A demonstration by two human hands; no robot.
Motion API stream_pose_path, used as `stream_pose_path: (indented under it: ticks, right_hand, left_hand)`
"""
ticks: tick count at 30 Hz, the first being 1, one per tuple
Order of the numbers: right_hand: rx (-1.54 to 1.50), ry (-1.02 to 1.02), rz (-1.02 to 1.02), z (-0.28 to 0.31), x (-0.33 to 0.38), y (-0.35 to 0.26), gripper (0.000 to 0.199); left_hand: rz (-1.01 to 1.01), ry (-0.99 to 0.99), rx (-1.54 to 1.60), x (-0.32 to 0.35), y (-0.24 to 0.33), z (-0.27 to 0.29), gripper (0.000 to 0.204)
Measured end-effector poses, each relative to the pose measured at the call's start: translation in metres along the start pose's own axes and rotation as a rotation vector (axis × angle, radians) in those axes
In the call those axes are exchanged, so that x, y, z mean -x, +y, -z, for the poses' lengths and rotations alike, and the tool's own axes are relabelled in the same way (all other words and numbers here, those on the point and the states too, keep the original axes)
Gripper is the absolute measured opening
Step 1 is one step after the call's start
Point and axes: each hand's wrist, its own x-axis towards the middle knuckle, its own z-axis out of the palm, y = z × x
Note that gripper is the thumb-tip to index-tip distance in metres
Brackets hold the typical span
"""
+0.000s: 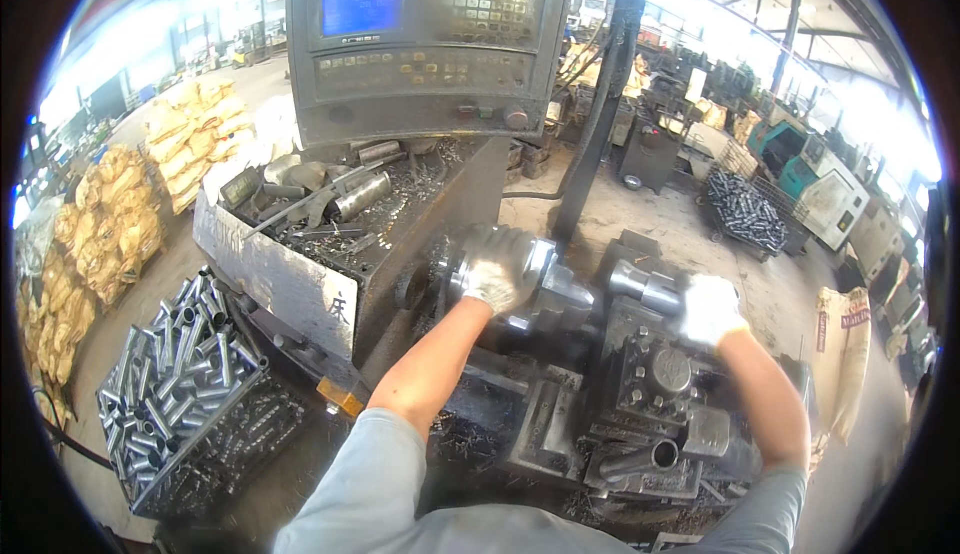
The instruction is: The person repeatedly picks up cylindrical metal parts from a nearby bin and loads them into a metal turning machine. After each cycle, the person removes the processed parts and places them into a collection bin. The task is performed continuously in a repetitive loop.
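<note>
A white work glove, greyed over the fingers, covers my left hand (497, 272). It lies over the round lathe chuck (540, 259) at the middle of the machine, its fingers smeared by motion. My right hand (711, 310), also gloved in white, is at the right end of a shiny metal cylinder (645, 286) on the tool turret. Its fingers are too bright and blurred to make out, so its grip cannot be told. Bolts ring the dark turret (660, 374) below that cylinder. A short tube-like holder (655, 456) points out nearer to me.
A control panel (430, 49) with a blue screen stands above the headstock. Metal parts and chips litter the headstock top (400, 244). At left is a bin (200, 464) heaped with cut steel tubes. Stacked sacks (110, 214) stand behind it; a parts cart (745, 214) is far right.
</note>
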Motion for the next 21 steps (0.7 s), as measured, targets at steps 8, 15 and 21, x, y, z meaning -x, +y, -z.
stream_pose_path:
  ticks: [8,15,21]
  right_hand:
    - [-1.813,-0.400,-0.260,-0.061,0.159,-0.164,0.047]
    - [-1.924,-0.713,-0.451,-0.199,0.197,-0.208,0.068]
    - [-1.386,-0.454,-0.291,-0.237,0.243,-0.187,0.057]
  left_hand:
    - [0.619,-0.415,1.513,0.186,0.131,0.009,0.065]
    - [1.265,-0.675,1.555,0.250,0.105,-0.068,0.044]
    - [1.149,-0.577,1.932,0.257,0.132,-0.060,0.040]
